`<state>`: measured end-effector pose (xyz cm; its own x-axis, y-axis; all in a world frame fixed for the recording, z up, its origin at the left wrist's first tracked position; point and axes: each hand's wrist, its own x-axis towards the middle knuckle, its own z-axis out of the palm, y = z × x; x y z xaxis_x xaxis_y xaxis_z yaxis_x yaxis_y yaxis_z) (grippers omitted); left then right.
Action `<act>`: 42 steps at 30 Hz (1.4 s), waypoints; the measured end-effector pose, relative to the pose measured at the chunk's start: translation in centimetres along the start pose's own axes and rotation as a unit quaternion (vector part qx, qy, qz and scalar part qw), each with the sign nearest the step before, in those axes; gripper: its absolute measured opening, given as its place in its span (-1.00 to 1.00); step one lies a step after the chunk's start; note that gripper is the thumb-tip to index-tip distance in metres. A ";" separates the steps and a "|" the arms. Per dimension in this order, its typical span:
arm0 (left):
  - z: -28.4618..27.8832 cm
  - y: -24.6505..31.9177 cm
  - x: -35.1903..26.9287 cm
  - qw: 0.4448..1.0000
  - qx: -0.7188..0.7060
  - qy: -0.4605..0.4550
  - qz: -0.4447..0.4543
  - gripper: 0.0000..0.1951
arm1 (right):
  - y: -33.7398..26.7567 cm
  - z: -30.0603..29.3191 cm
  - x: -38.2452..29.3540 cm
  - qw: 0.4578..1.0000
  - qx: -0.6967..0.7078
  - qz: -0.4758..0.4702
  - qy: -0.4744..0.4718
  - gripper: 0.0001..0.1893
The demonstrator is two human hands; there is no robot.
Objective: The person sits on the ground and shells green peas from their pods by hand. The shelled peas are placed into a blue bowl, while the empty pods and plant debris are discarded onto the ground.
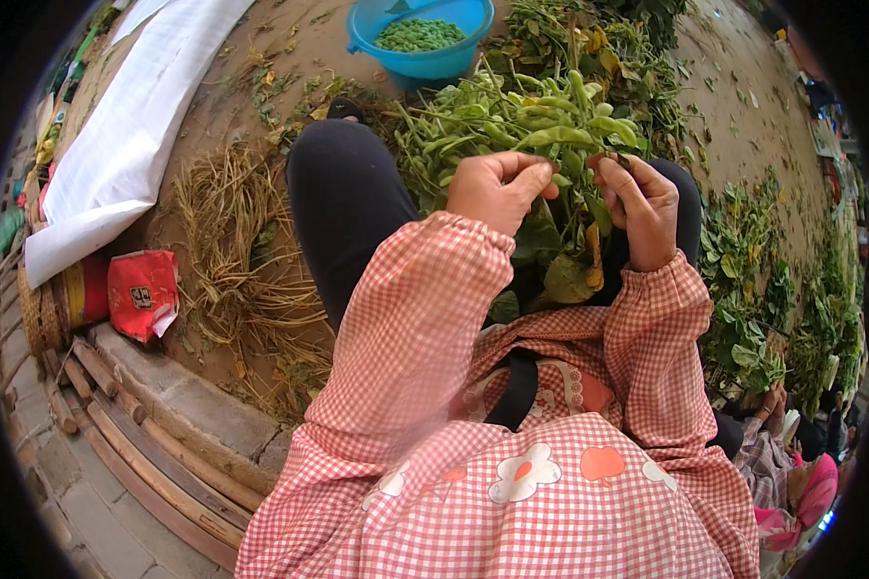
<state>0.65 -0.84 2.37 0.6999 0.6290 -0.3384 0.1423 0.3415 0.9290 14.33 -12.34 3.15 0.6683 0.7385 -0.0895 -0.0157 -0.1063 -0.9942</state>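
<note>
A bunch of soybean plants (507, 123) with plump green pods lies over and between my knees. At the near side of the pods, my left hand (503, 187) has its thumb and fingertips pinched together; whether a pod is between them is hidden. My right hand (639, 206) is closed by thumb and forefinger on a bit of the plant at the bunch's right side. A short green pod (562, 180) hangs between the two hands. Below them droop large leaves, one partly yellowed (572, 277).
Beyond my knees stands a blue plastic basin (434, 61) with shelled green beans. Left are dry stalks (242, 246), a red bag (143, 293), white sheeting (116, 137) and wooden poles (166, 474). More cut plants (742, 282) lie right. Another person (767, 463) sits at the lower right.
</note>
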 end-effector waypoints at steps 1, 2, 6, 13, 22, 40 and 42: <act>0.1 0.5 0.1 1.000 0.005 0.008 -0.009 -0.78 | -0.1 0.1 -0.2 1.000 -0.011 -0.014 -0.006 -0.85; 0.1 1.0 0.1 0.999 0.019 0.024 0.009 -0.77 | -0.3 0.4 -0.5 0.999 -0.022 -0.028 -0.012 -0.85; 0.0 0.7 0.3 0.998 -0.060 0.019 0.025 -0.70 | -0.3 1.0 -0.9 0.987 -0.097 -0.123 -0.029 -0.87; -0.2 0.4 0.9 1.000 -0.013 0.008 -0.007 -0.67 | -1.6 2.2 -1.5 0.942 -0.237 -0.238 -0.021 -0.89; -0.4 0.1 0.7 0.998 -0.040 -0.015 -0.051 -0.73 | -1.8 2.7 -1.9 0.898 -0.313 -0.305 0.047 -0.88; -0.4 0.6 1.0 0.984 -0.178 0.011 -0.030 -0.76 | -1.1 2.8 -1.9 0.978 -0.054 -0.203 -0.002 -0.89; -0.5 0.4 1.1 0.983 -0.177 0.005 -0.044 -0.77 | -1.2 2.6 -1.9 0.982 -0.051 -0.180 -0.024 -0.88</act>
<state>1.17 0.35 2.33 0.6889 0.5923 -0.4178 -0.0527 0.6158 0.7862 11.18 -11.92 4.34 0.5806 0.7709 0.2620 0.2922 0.1031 -0.9508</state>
